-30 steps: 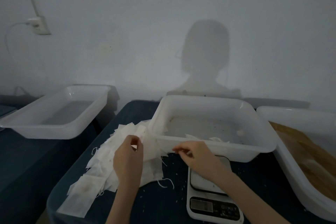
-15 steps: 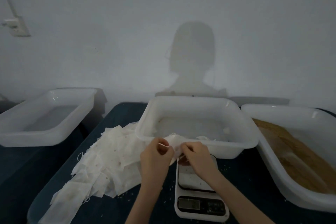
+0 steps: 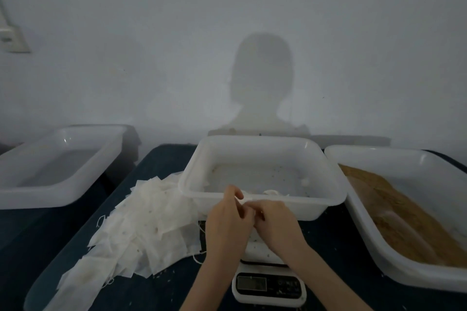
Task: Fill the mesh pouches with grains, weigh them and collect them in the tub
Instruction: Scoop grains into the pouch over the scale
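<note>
My left hand [image 3: 226, 219] and my right hand [image 3: 275, 222] meet above the small white scale [image 3: 269, 285], both pinching one white mesh pouch [image 3: 244, 201] between their fingertips. The pouch is mostly hidden by my fingers. Just behind them stands the middle white tub [image 3: 262, 177], holding a few scattered grains and a bit of white string. A heap of flat empty pouches [image 3: 146, 230] lies to the left on the dark table. The right tub [image 3: 409, 212] holds brown grains [image 3: 404, 222].
Another white tub [image 3: 58, 166] stands at the far left on a separate dark surface. Loose grains dot the dark table around the scale. A wall with a socket at the left edge rises close behind the tubs.
My left hand came from the pouch heap to the middle with a pouch. Both hands now hold it together over the scale. The view shifted right.
</note>
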